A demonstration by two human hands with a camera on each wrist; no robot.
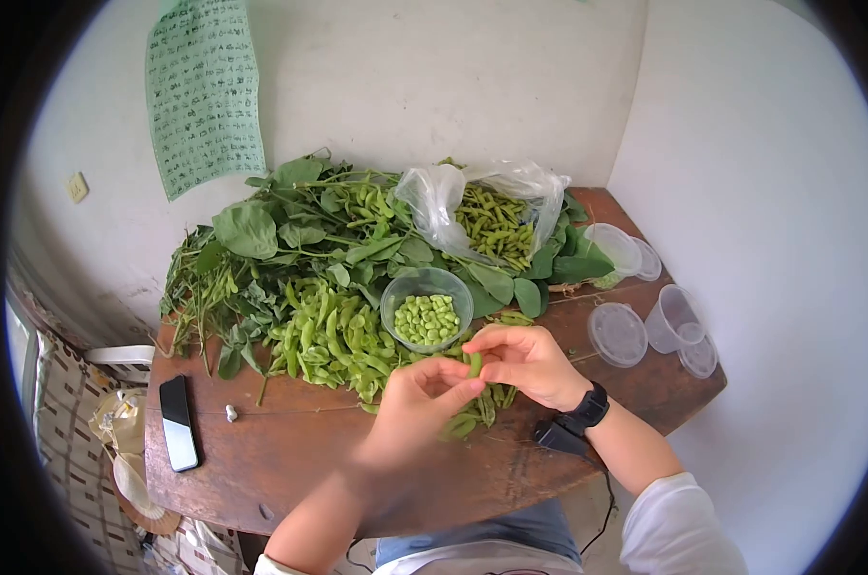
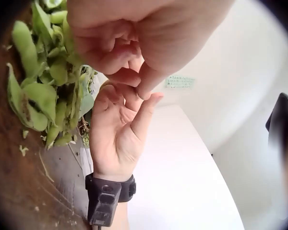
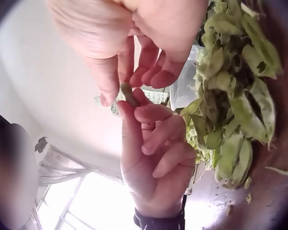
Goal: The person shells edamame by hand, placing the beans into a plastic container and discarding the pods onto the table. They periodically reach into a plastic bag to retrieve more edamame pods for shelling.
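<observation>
A green soybean pod (image 1: 475, 363) is between my two hands, above the front of a pod heap. My left hand (image 1: 416, 395) pinches one end of it with thumb and fingertips. At the pod's other end, my right hand (image 1: 534, 366) holds it between thumb and index finger. The right wrist view shows the pod (image 3: 128, 94) bridging both sets of fingertips, while the left wrist view hides it behind fingers. Just beyond the hands stands a clear plastic bowl (image 1: 389, 299) containing shelled green beans (image 1: 426, 319).
Whole pods (image 1: 324, 331) lie heaped left of the bowl, with leafy stalks (image 1: 290, 216) behind. A plastic bag (image 1: 432, 196) of pods sits at the back. Clear tubs and lids (image 1: 618, 334) stand at right. A phone (image 1: 178, 424) and a small white object (image 1: 231, 413) lie at left.
</observation>
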